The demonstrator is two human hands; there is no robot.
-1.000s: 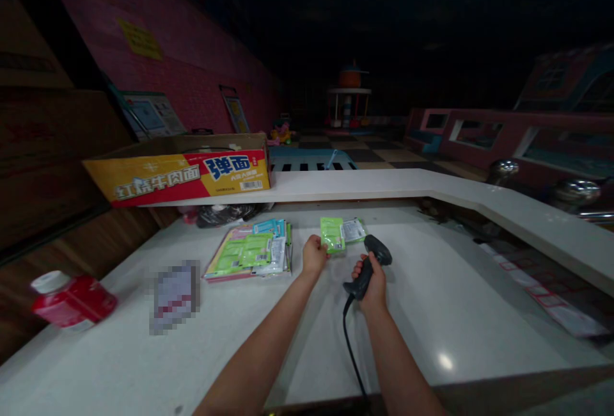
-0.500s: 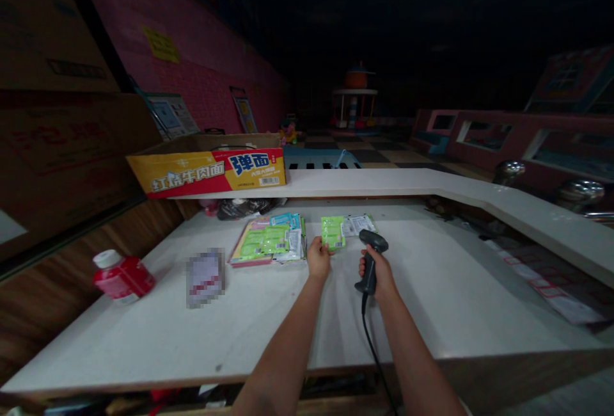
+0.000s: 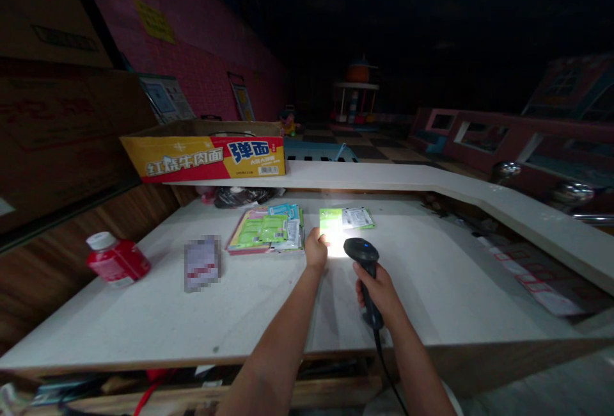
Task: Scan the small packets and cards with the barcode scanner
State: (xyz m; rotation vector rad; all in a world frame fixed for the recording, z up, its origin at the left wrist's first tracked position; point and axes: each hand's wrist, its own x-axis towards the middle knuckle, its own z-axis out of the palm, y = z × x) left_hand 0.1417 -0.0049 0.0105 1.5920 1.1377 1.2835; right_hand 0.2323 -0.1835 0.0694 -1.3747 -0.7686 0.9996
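In my right hand (image 3: 381, 291) is a black corded barcode scanner (image 3: 363, 251), fingers wrapped round its handle, a small blue light lit on top. Its head points left at a green packet (image 3: 330, 216), whose lower part is washed out by bright white light. My left hand (image 3: 316, 249) pinches this packet at its left edge. Behind and to the right, other flat packets (image 3: 357, 217) with silver-grey and green faces lie on the white counter (image 3: 412, 275). Left of my left hand rests a pile of green, blue and pink packets (image 3: 266, 229).
A red bottle with a white cap (image 3: 118, 259) and a blurred-out card-like item (image 3: 202, 264) occupy the counter's left. A yellow-and-red carton (image 3: 206, 159) sits on the raised ledge (image 3: 384, 175). Brown boxes (image 3: 62, 121) stack at far left; a dark plastic bag (image 3: 244, 196) lies under the ledge.
The scanner has swung left and tilted toward the green packet, and its bright beam and blue light have come on. My left hand keeps its grip on the packet.
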